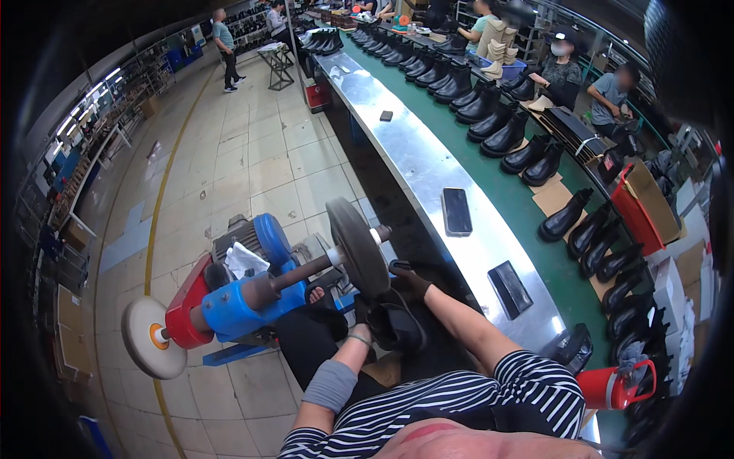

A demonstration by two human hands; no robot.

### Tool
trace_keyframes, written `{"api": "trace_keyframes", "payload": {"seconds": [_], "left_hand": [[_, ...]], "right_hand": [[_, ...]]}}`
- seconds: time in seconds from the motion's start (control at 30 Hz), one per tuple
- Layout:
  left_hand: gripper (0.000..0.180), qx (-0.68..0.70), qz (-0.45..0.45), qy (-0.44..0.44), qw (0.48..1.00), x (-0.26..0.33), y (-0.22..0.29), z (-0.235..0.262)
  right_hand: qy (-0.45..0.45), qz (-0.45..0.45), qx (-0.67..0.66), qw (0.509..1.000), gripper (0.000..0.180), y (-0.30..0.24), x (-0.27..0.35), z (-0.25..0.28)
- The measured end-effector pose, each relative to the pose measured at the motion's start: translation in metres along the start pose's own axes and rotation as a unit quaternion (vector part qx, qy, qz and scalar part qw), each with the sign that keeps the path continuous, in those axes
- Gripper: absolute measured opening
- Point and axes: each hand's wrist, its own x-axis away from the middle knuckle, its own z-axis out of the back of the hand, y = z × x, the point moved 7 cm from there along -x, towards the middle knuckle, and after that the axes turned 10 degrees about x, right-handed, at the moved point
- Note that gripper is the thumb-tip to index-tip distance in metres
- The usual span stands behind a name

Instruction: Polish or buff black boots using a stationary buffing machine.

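Boot: black boot [394, 321] held just below centre of view, pressed up to the dark buffing wheel [358, 246] at its 6 o'clock; upper sags, sole end toward the wheel.
L hand: left hand [361, 315] at the boot's 9 o'clock, dark glove or stained fingers wrapped on the near side; closed round it as far as I can tell, grip partly hidden by the upper.
R hand: right hand [409, 279] at the boot's 12–1 o'clock, gloved, curled over the top edge by the wheel; looks closed on it, fingertips not clear.
Machine: blue and red double-ended buffer [229, 302], shaft running 8 to 2 o'clock, pale wheel [149, 336] on the far end, white rag [245, 260] on the motor.
Handling (judgement): upper prob. soft and floppy, sole stiff and the heavier part; light enough overall. Smooth finish likely slippery, may scuff. Best taken w/ one hand at the heel or sole edge, other bracing the shaft, fingers well off the wheel face.
Bench: steel shelf [428, 164] at 1 o'clock from the hands, w/ a phone [456, 211] and a dark flat case [510, 288].
Line: green belt [527, 214] beyond, row of finished black boots [489, 115].
Other: red bottle [612, 386] at 4 o'clock; people seated far side of the belt.
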Motion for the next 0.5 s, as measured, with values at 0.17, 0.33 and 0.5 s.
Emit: {"api": "trace_keyframes", "payload": {"seconds": [0.17, 0.33, 0.5], "left_hand": [[0.032, -0.186, -0.173, 0.088, 0.963, 0.005, 0.017, 0.014], [0.033, -0.355, -0.338, 0.159, 0.857, 0.018, 0.038, 0.014], [0.035, -0.474, -0.453, 0.21, 0.725, 0.039, 0.048, -0.027]], "right_hand": [[-0.026, 0.09, -0.037, 0.995, 0.071, -0.013, 0.049, -0.005], [-0.008, 0.173, -0.083, 0.981, 0.07, -0.037, 0.039, -0.011], [0.08, 0.125, 0.057, 0.987, 0.064, -0.025, -0.029, 0.004]]}}
